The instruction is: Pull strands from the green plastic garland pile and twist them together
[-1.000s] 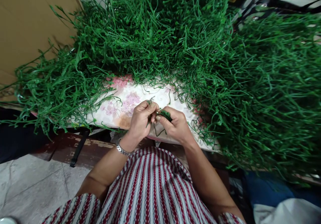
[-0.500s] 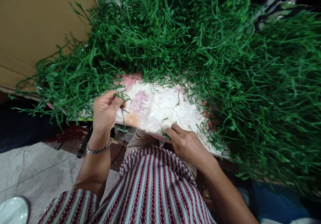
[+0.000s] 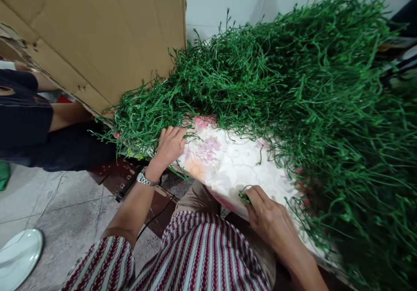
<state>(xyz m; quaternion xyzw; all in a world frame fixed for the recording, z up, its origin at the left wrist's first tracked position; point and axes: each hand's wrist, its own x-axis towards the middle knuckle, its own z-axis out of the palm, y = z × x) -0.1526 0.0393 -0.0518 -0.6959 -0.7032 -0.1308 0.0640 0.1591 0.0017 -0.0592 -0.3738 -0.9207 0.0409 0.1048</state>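
Note:
Long thin green stems (image 3: 247, 82) are heaped along the back and right of a board covered in white flowered cloth (image 3: 234, 165). At the heap's left part, my left hand (image 3: 171, 145) rests palm down with its fingers bent over the stems and cloth; what is under its fingertips is hidden. Near the board's front edge, my right hand (image 3: 269, 208) is closed on a small curled green stem piece (image 3: 244, 196) between thumb and fingers. A single dark stem (image 3: 261, 153) lies on the cloth between the hands and the heap.
A tall cardboard sheet (image 3: 97, 34) stands at the back left. Beyond it, a person's arm (image 3: 70, 119) and dark clothing show at the left. A pale round plate-like object (image 3: 21, 256) is at the lower left, on the tiled floor (image 3: 78, 208).
The view has shifted left, showing more cardboard and the other person. My left hand has turned palm down and lowered onto the stems. My right hand stays near the front edge.

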